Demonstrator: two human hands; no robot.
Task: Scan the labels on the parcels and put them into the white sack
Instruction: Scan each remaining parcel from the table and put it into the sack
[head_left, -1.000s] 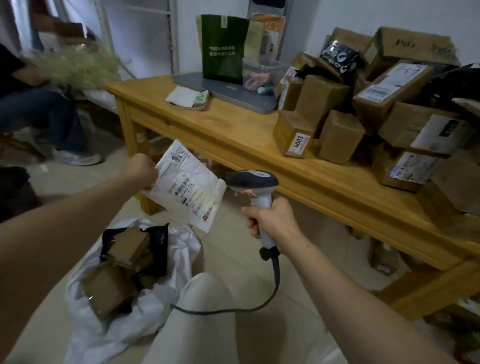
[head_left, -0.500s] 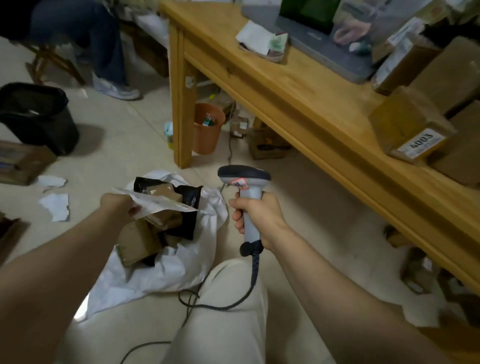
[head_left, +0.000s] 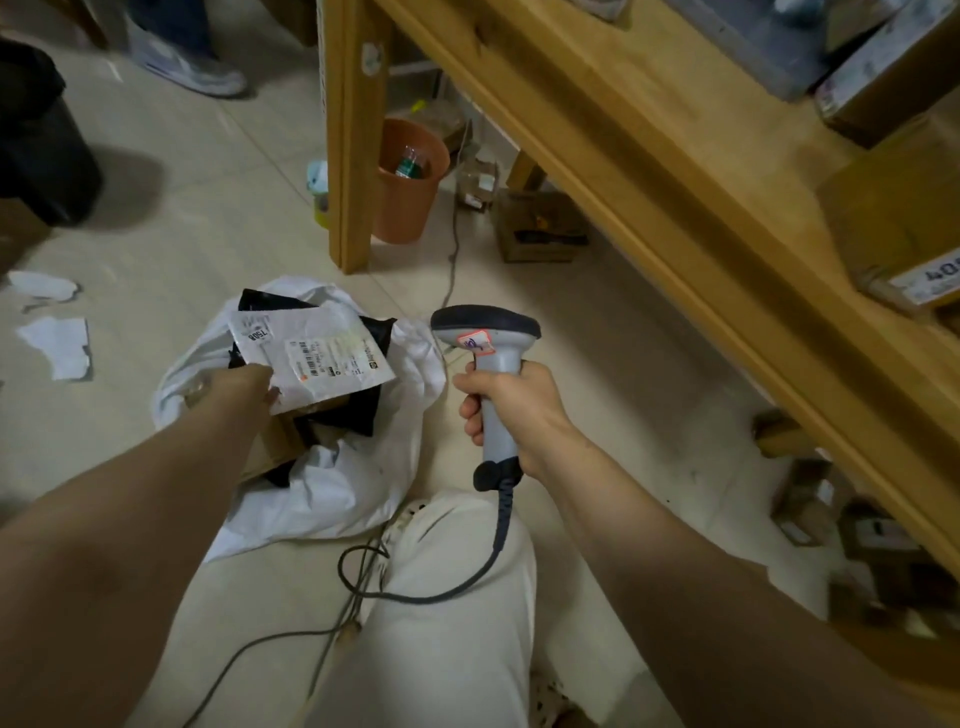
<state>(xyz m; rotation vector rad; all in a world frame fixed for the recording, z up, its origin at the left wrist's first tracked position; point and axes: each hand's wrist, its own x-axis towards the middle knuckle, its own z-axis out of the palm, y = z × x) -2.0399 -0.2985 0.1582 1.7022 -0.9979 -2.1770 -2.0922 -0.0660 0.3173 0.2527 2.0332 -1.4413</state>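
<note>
Parcel (head_left: 322, 345) lies flat over the open sack (head_left: 332, 483), stretching far-right from your left hand (head_left: 244, 385), which pinches its near edge; your right hand (head_left: 519, 410) grips the scanner (head_left: 488, 338).

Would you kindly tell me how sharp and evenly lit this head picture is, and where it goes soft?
Head view: soft, dim light; the flat white mailer parcel and grey handheld barcode scanner are fairly sharp at centre; the brown cardboard boxes on the floor at lower right are smeared.
</note>
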